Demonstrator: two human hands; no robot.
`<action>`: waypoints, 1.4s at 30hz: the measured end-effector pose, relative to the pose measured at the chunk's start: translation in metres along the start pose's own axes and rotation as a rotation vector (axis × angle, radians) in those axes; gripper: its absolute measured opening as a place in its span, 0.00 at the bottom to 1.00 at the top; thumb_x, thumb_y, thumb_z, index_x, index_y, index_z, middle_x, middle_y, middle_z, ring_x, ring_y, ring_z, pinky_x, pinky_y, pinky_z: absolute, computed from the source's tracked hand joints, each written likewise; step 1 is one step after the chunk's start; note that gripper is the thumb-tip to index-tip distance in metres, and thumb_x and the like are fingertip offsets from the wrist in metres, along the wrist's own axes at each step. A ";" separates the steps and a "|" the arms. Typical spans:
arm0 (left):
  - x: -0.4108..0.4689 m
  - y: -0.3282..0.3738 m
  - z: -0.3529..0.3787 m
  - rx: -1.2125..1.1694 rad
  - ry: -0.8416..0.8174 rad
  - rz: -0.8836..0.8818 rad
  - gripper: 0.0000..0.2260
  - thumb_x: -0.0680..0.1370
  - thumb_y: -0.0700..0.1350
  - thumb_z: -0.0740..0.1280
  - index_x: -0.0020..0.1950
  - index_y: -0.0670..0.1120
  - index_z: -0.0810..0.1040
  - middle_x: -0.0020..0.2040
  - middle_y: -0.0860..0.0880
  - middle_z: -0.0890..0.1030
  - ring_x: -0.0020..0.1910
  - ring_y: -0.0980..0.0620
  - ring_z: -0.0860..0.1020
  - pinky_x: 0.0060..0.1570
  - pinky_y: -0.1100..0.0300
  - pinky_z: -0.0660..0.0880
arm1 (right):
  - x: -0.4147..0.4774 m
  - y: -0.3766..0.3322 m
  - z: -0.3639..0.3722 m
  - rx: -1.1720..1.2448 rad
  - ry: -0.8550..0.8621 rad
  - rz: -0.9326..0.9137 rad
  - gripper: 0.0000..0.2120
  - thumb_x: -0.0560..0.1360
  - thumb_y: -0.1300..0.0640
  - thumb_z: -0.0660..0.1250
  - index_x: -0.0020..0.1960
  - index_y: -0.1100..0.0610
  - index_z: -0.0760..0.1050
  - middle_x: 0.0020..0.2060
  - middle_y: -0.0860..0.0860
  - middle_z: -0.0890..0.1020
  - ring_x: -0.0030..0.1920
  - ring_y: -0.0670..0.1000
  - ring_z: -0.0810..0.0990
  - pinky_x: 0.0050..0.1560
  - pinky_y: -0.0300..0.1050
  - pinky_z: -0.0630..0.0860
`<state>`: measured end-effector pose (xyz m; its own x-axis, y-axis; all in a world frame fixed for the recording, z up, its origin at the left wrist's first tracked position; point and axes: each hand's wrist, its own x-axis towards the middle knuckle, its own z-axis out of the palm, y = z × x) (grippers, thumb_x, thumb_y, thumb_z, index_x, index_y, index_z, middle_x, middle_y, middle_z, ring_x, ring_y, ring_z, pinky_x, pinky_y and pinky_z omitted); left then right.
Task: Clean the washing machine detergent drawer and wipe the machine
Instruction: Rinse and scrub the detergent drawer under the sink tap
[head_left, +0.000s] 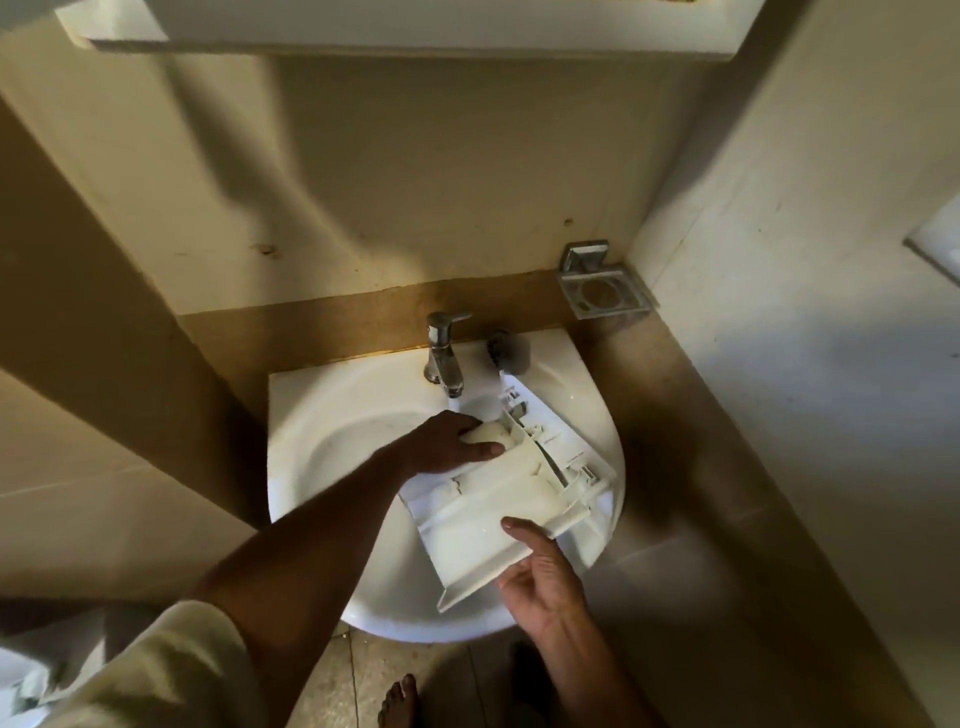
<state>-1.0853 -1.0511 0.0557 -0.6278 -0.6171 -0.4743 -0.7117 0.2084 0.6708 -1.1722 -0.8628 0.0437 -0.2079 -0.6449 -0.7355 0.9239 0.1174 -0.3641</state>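
The white plastic detergent drawer (498, 512) lies tilted over the white sink (322, 441), its far end under the chrome tap (444, 358). Water runs from the tap onto that end. My left hand (449, 441) presses a pale sponge or cloth (488, 434) against the drawer's inner wall near the stream. My right hand (540, 577) grips the drawer's near front panel from below, thumb on top.
A chrome soap dish (605, 293) is fixed to the wall at the back right. A dark round object (506, 348) sits on the sink rim beside the tap. A white shelf (363, 31) hangs overhead. A bare foot (400, 699) stands on the tiled floor.
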 end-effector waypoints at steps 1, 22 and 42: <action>0.000 0.002 0.005 0.002 0.049 0.005 0.27 0.76 0.62 0.70 0.69 0.48 0.77 0.64 0.46 0.82 0.60 0.46 0.80 0.58 0.56 0.74 | 0.002 0.008 0.001 0.042 -0.006 -0.036 0.26 0.63 0.75 0.72 0.58 0.58 0.79 0.52 0.59 0.85 0.54 0.60 0.81 0.70 0.60 0.67; -0.039 -0.049 0.028 -1.027 0.430 -0.353 0.22 0.74 0.57 0.75 0.60 0.45 0.81 0.51 0.46 0.86 0.47 0.47 0.84 0.45 0.56 0.81 | 0.033 0.044 0.048 0.179 -0.032 -0.027 0.41 0.57 0.69 0.81 0.69 0.58 0.75 0.63 0.62 0.79 0.61 0.63 0.80 0.63 0.59 0.75; -0.018 -0.048 0.006 -0.838 0.051 -0.109 0.31 0.66 0.66 0.77 0.62 0.50 0.80 0.58 0.48 0.85 0.59 0.47 0.82 0.62 0.53 0.76 | -0.070 -0.082 -0.017 -1.020 0.360 -0.015 0.23 0.71 0.40 0.73 0.58 0.52 0.73 0.56 0.53 0.77 0.55 0.56 0.79 0.51 0.54 0.80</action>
<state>-1.0418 -1.0455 0.0291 -0.5398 -0.6390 -0.5481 -0.2855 -0.4735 0.8332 -1.2385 -0.8143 0.1151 -0.4525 -0.4112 -0.7913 0.2522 0.7921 -0.5558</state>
